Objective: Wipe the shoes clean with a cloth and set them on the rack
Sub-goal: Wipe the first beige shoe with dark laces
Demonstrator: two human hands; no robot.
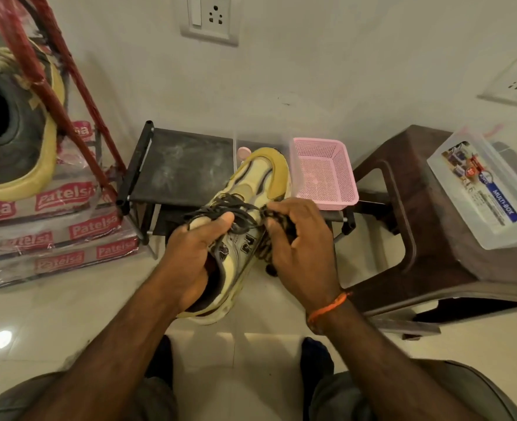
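Cream-yellow sneaker (245,226) is held above the black rack (178,168), gripped at the collar by the left hand (190,253); a dark patterned cloth (277,238) is pinched in the right hand's (299,241) fingers. Loose laces could be snagged while wiping. Open room remains on the rack left of the pink basket (327,174).

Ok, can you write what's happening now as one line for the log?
left hand: holds shoe | right hand: grips dark cloth on shoe | rack: bare
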